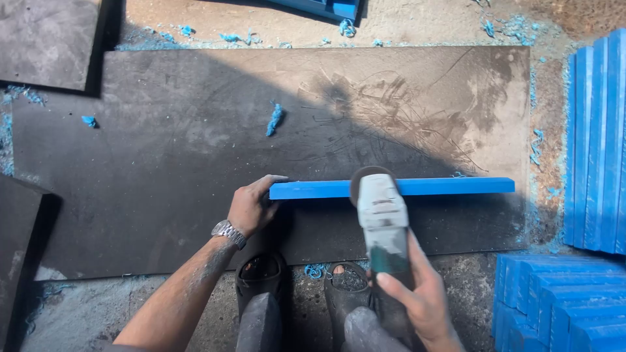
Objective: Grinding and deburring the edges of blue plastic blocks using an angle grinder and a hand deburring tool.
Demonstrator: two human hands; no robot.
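1. Right hand [417, 293] wraps its fingers tight around a grinder [381, 218].
2. Left hand [251, 207] presses curled fingers on the blue bar's [450, 187] end.
3. Blue bar lies on a dark board [163, 163].

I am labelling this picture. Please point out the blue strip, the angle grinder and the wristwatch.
blue strip [450, 186]: head view, bare top face right of the grinder.
angle grinder [381, 218]: head view, grey body.
wristwatch [228, 233]: head view, metal band on the left wrist.

left hand [251, 208] steadies blue bar [391, 188]; right hand [417, 296] grips grinder [381, 218]
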